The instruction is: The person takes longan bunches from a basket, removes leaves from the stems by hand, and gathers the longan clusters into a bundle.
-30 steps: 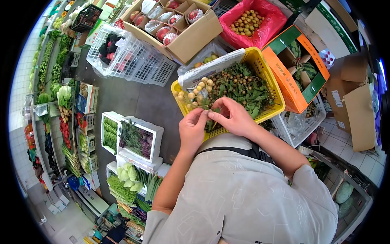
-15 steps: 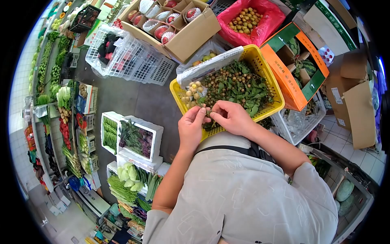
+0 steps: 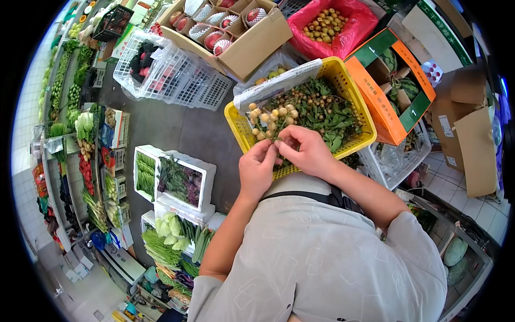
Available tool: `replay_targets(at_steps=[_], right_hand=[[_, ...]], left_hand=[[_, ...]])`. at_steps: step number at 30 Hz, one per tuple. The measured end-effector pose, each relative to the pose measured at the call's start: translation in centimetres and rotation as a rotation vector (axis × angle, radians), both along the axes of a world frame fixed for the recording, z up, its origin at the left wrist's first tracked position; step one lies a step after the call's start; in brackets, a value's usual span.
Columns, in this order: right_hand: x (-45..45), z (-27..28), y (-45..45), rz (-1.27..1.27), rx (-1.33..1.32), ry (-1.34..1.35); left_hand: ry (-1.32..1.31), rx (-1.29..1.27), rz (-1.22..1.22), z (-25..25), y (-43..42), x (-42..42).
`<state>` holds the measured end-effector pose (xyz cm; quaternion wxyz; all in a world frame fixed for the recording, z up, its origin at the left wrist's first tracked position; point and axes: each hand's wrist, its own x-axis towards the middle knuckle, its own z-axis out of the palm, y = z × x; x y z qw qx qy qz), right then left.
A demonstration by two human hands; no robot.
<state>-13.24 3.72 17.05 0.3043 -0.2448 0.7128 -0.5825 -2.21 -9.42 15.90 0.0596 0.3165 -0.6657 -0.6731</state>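
A yellow plastic basket (image 3: 368, 110) in front of me holds small round tan fruit on leafy stems, which look like longans (image 3: 316, 107). Over its near-left corner hangs a bunch of longans (image 3: 273, 115) with larger, paler fruit. My left hand (image 3: 258, 167) is closed, thumb and fingertips pinching the lower stems of that bunch. Fingertip to fingertip with it, my right hand (image 3: 304, 152) is also closed on the stems. The pinched stem ends are mostly hidden by the fingers. Newspaper (image 3: 279, 85) lines the basket's far-left side.
Beyond the basket stand a cardboard box (image 3: 257, 43) of net-wrapped fruit and a pink bag (image 3: 365, 27) of brown fruit. An orange box (image 3: 375, 102) with watermelons adjoins its right side. White crates (image 3: 201, 88) and foam boxes of vegetables (image 3: 209, 188) are to the left.
The pale bunch has swung up and right, with its fruit fanned out above my fingers. My hands stay together and have shifted only slightly.
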Motion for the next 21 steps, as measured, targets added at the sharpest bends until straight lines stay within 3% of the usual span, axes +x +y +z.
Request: replay_targets(at_steps=[2, 4, 7, 8, 12, 17, 21], right_hand=[[0.2, 0.0, 0.5, 0.087, -0.028, 0.056], [0.3, -0.1, 0.7, 0.175, -0.058, 0.112], [0.0, -0.2, 0.9, 0.282, 0.081, 0.061], [0.1, -1.0, 0.7, 0.212, 0.057, 0.193], [0.7, -1.3, 0.1, 0.019, -0.069, 0.157], [0.2, -0.1, -0.3, 0.239, 0.136, -0.190], [0.3, -0.4, -0.2, 0.213, 0.060, -0.135]], left_hand=[[0.005, 0.094, 0.027, -0.4, -0.3, 0.0], [-0.008, 0.272, 0.210, -0.4, -0.9, -0.3], [0.007, 0.361, 0.251, -0.6, -1.2, -0.2], [0.026, 0.478, 0.276, -0.5, -1.0, -0.1], [0.028, 0.441, 0.234, -1.1, -1.1, 0.3], [0.007, 0.348, 0.139, -2.0, -1.2, 0.7], [-0.027, 0.454, 0.166, -2.1, -1.5, 0.7]])
